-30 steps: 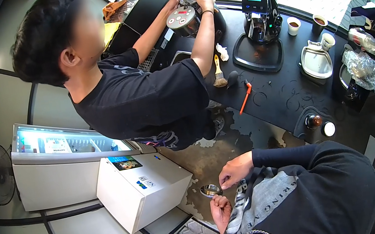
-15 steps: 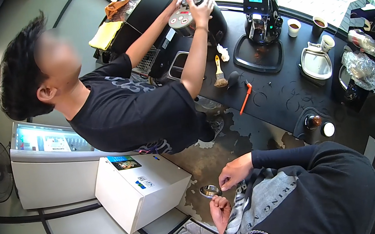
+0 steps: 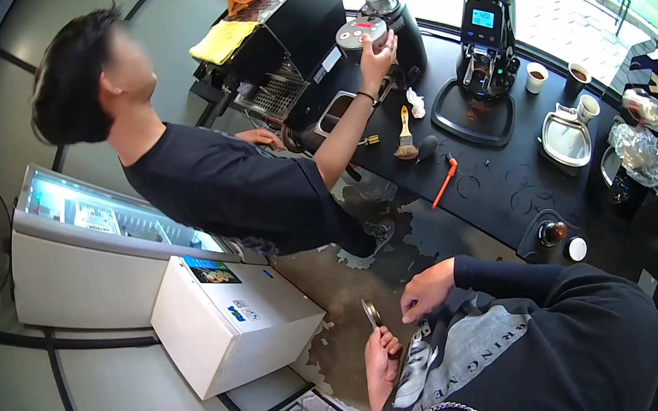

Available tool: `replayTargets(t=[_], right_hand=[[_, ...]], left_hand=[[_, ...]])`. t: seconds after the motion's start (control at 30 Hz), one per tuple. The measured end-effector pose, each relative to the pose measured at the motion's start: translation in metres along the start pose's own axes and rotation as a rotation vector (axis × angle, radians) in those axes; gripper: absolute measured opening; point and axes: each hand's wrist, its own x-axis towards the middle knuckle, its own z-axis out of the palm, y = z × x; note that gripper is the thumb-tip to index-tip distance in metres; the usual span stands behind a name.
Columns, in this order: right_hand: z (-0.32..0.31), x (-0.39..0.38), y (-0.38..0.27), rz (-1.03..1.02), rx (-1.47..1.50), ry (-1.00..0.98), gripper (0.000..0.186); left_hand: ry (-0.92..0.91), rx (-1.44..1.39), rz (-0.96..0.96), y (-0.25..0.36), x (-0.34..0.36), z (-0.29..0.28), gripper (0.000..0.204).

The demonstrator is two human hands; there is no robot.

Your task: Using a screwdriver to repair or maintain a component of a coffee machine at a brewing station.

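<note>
Low in the head view, my left hand [image 3: 383, 353] is closed, with a round metal portafilter head [image 3: 371, 313] sticking up from the fist. The portafilter is turned nearly edge-on, and its handle is hidden by my fingers. My right hand [image 3: 428, 292] hovers just to the right of it, apart from the rim. Its fingers are bent with the tips together; whatever they pinch, if anything, is too small to tell. Dark cloth of my right sleeve [image 3: 503, 270] covers that forearm.
A co-worker [image 3: 228, 179] at the far left has one hand on a round button panel [image 3: 361, 32]. On the black counter are a grinder [image 3: 484, 37], a brush [image 3: 405, 135], an orange-handled tool [image 3: 446, 183], cups [image 3: 536, 76] and a tamper [image 3: 552, 233]. A white cabinet [image 3: 235, 319] stands left.
The portafilter has tipped from facing up to edge-on, and my right hand has come away from its rim. The co-worker has dropped one hand from the machine. The view has shifted slightly.
</note>
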Motion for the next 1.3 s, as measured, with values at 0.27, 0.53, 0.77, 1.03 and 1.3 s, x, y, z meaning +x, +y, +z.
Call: replayTargets(t=[0.27, 0.53, 0.77, 1.03, 1.3], right_hand=[[-0.02, -0.02, -0.024, 0.218, -0.069, -0.021, 0.052], [0.004, -0.001, -0.052, 0.179, -0.098, 0.211, 0.052], [0.021, 0.029, -0.067, 0.176, -0.081, 0.234, 0.054], [0.051, 0.028, -0.087, 0.181, -0.062, 0.385, 0.052], [0.091, -0.014, -0.087, 0.391, 0.16, 0.524, 0.048]], left_hand=[[-0.102, 0.09, 0.198, 0.047, -0.013, 0.065, 0.026], [-0.124, 0.228, 0.342, 0.078, -0.02, 0.028, 0.031], [-0.354, -0.31, 0.211, 0.144, 0.0, -0.007, 0.025], [-1.018, -0.978, -0.01, 0.243, 0.035, 0.024, 0.013], [-1.075, -0.911, 0.026, 0.272, 0.068, 0.064, 0.013]])
